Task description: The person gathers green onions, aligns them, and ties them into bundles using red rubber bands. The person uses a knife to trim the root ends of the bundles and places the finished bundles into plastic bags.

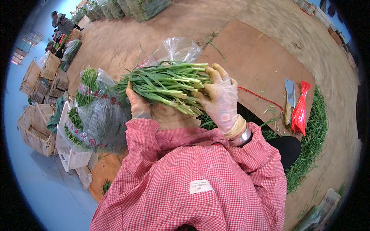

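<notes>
A loose bundle of green leafy stalks point(170, 83) lies across between my two gloved hands, pale cut ends to the right and leaves to the left. My left hand point(138, 104) holds the leafy side, its thumb showing at the edge. My right hand point(221, 98) is curled round the cut ends with its fingers bent over them. Under the leaves and left of them, a clear printed plastic bag point(101, 121) holds more green stalks. To the right, a cleaver point(290, 93) lies on a brown board point(254, 63) beside a tied bunch of red plastic strips point(301, 108).
A white plastic crate point(65, 144) stands under the bag, with worn crates point(36, 130) further left. Cut greens point(315, 144) are heaped right of the board. A clear plastic sheet point(182, 49) lies beyond the bundle. People point(63, 23) and filled bags point(138, 8) are far off.
</notes>
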Action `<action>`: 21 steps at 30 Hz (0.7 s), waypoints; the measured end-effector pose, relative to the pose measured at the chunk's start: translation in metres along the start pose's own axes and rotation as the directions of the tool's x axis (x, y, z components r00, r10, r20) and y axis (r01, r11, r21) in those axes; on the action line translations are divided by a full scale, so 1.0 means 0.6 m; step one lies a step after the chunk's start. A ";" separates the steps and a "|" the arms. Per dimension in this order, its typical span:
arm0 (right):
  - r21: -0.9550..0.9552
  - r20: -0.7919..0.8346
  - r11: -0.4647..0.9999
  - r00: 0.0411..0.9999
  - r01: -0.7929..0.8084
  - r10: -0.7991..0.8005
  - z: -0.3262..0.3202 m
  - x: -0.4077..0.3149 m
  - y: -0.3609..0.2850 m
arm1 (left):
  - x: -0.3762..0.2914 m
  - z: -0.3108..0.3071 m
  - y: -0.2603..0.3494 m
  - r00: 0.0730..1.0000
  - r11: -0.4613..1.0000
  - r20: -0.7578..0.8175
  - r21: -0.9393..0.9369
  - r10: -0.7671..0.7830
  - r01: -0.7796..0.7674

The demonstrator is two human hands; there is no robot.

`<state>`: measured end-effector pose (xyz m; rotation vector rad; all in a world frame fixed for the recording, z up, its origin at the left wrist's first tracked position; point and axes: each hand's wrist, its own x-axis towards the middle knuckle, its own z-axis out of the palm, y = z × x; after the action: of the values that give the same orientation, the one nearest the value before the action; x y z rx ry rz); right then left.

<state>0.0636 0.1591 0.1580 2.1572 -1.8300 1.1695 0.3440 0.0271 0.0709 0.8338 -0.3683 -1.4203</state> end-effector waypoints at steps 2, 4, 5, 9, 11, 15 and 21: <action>-0.036 -0.007 0.999 1.000 -0.010 0.010 0.021 0.001 -0.004 | 0.000 -0.001 -0.001 0.999 0.999 0.054 -0.035 0.009 -0.007; 0.030 -0.054 0.996 0.994 -0.089 0.091 0.035 0.002 -0.006 | -0.002 -0.001 -0.003 0.988 0.996 0.151 -0.083 0.037 -0.025; 0.060 -0.071 0.992 0.991 -0.112 0.117 0.039 0.003 -0.007 | -0.004 -0.002 -0.004 0.992 0.996 0.121 -0.086 0.043 -0.033; -0.001 0.000 0.985 0.985 -0.173 0.172 0.042 -0.002 -0.003 | -0.012 -0.008 -0.012 0.990 0.989 0.124 -0.136 0.067 -0.050; -0.088 -0.092 0.995 0.995 -0.040 0.032 0.046 -0.006 0.002 | -0.009 -0.014 -0.014 0.986 0.987 0.151 -0.153 0.066 -0.043; 0.071 -0.098 0.990 0.987 -0.121 0.128 0.068 -0.013 0.002 | 0.008 -0.028 -0.013 0.989 0.991 0.149 -0.135 0.015 0.005; 0.451 0.060 0.852 0.962 -0.264 0.266 0.059 -0.013 0.002 | 0.010 -0.040 -0.013 0.960 0.991 0.273 -0.133 0.068 -0.032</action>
<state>0.0801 0.1468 0.1281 2.1469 -2.0698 1.8287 0.3557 0.0289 0.0477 0.5188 -0.5029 -1.4997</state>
